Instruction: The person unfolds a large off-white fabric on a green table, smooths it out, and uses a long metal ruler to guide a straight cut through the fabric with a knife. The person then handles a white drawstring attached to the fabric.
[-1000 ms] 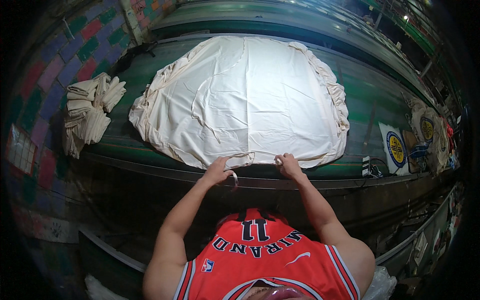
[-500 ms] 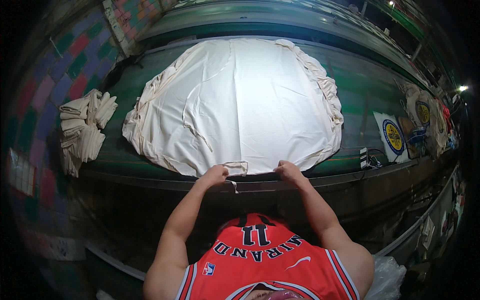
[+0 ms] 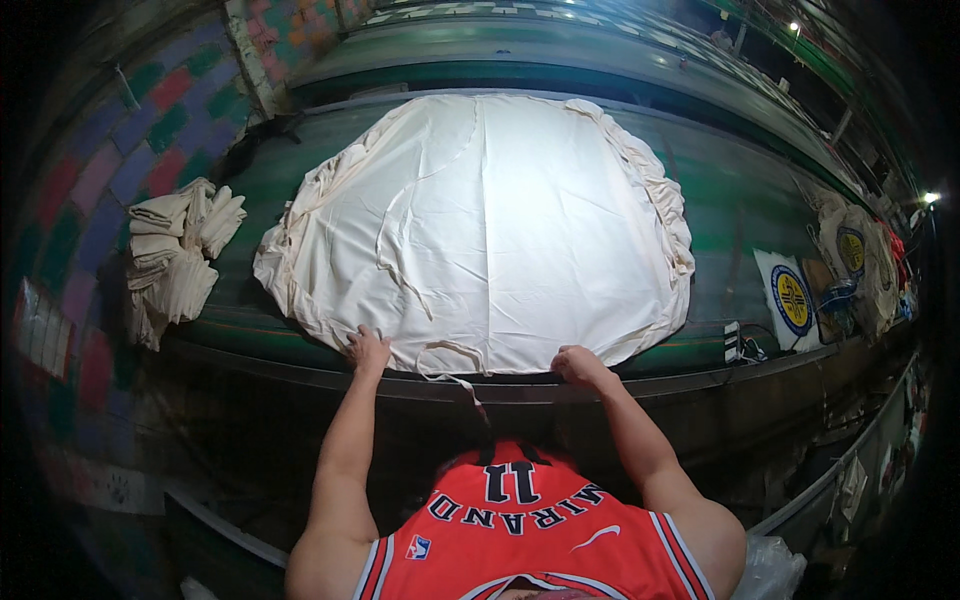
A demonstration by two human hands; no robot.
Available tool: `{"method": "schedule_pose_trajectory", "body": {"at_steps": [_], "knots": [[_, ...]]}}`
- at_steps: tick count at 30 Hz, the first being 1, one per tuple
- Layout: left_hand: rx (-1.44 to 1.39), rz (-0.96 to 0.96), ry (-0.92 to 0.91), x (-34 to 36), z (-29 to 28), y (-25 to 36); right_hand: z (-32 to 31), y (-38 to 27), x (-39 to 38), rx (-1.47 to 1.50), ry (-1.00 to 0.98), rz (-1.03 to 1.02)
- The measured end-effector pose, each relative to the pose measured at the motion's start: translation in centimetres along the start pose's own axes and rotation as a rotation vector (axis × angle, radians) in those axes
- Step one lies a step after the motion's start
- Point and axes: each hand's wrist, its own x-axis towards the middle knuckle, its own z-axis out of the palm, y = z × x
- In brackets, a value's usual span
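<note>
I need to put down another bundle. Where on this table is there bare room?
Bare green table lies right of the white cloth, up to the round-printed pieces. A narrower strip separates the cloth from the folded stack. The near edge is crowded by both hands.

You're looking down on a long green table [image 3: 740, 215] that runs across the whole view, its dark front edge bending with the lens. Behind it, more green surfaces [image 3: 560, 45] stretch off towards the top. On your left, a wall of coloured blocks [image 3: 120, 130] in purple, green and red curves round, with a pale post [image 3: 250, 60] rising at its end. Bright lamps [image 3: 932, 197] glare at your upper right; everything beyond them is dim. Below the table edge it's dark, too murky to make out the floor.
</note>
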Motion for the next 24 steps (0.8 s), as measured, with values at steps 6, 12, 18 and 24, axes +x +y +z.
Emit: {"method": "schedule_pose_trajectory", "body": {"at_steps": [6,12,18,24], "knots": [[-0.056,0.195,-0.144,1.5,1.1,-1.3,0.6,-0.8,0.6,-0.05,-0.012,-0.057],[0.051,0.041,-0.136,0.3,-0.9,-2.3,0.6,-1.8,-0.4,0.172,0.032,-0.101],[0.094,0.023,-0.156,0.4,-2.0,-2.3,1.0,-2.6,-0.1,0.064,0.015,-0.039],[0.064,-0.017,-0.269,2.5,-1.8,-2.8,1.1,-1.7,0.2,0.083,-0.054,0.013]]}}
